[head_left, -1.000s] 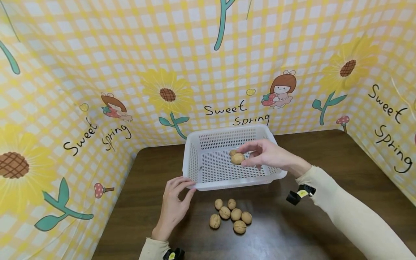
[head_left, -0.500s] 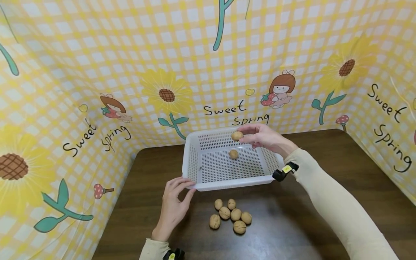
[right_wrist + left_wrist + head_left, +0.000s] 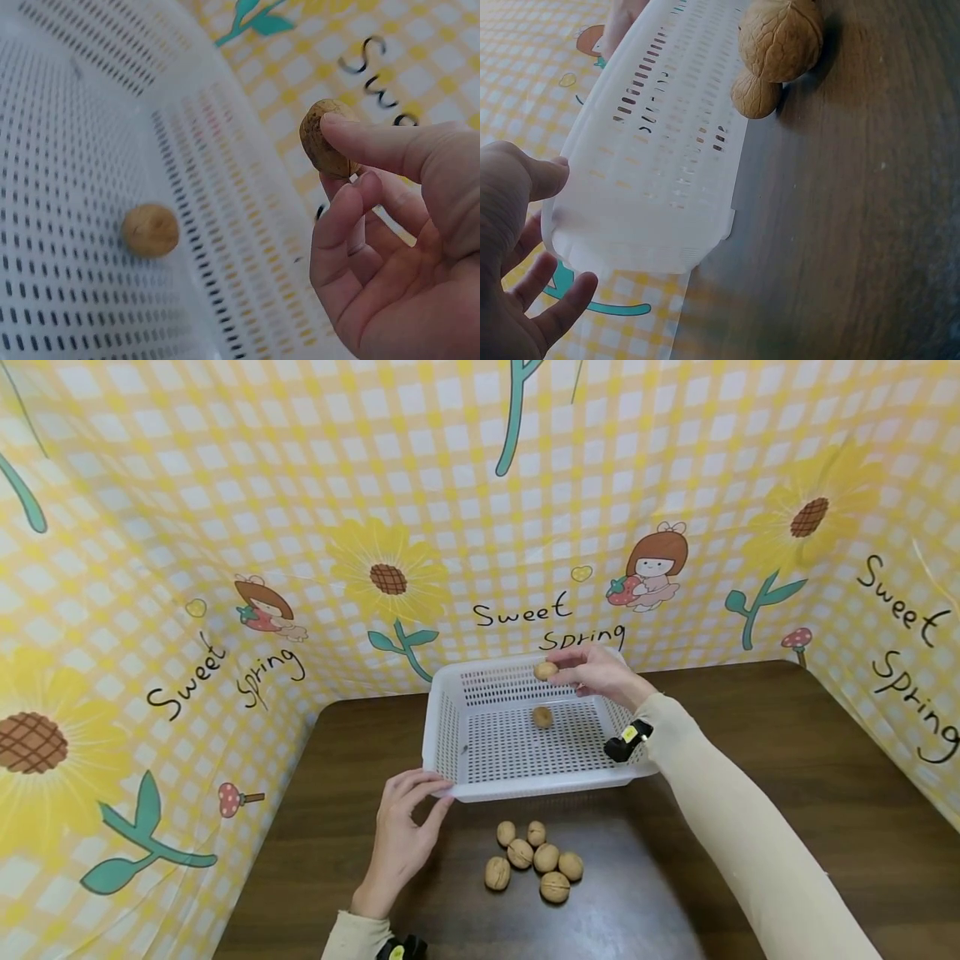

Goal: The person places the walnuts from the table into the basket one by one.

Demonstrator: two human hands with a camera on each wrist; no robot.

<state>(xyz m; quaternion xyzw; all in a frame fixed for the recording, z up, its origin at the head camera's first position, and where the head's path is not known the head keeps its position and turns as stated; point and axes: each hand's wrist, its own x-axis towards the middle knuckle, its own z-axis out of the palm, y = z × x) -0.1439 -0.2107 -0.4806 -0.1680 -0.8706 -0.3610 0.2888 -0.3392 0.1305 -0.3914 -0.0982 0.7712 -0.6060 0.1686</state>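
A white perforated plastic basket (image 3: 438, 731) stands on the dark wooden table. My left hand (image 3: 405, 831) holds its front left corner, thumb and fingers about the rim, as the left wrist view shows. Over the basket's back side, my right hand (image 3: 603, 675) pinches a walnut (image 3: 324, 139) between thumb and fingertips, raised off the basket floor. One other walnut (image 3: 150, 230) lies inside, near the back wall. In front of the basket, several walnuts (image 3: 546, 858) sit in a loose cluster on the table, two of them visible beside the basket wall in the left wrist view.
Yellow checked cloth (image 3: 315, 485) with printed flowers hangs behind and at both sides of the table (image 3: 750, 752). The basket's back edge is close to this cloth. Black straps with small devices (image 3: 628, 741) sit on both wrists.
My right hand has lifted the walnut from near the basket floor up toward the back rim, leaving the other walnut lying inside. The left hand stays at the corner.
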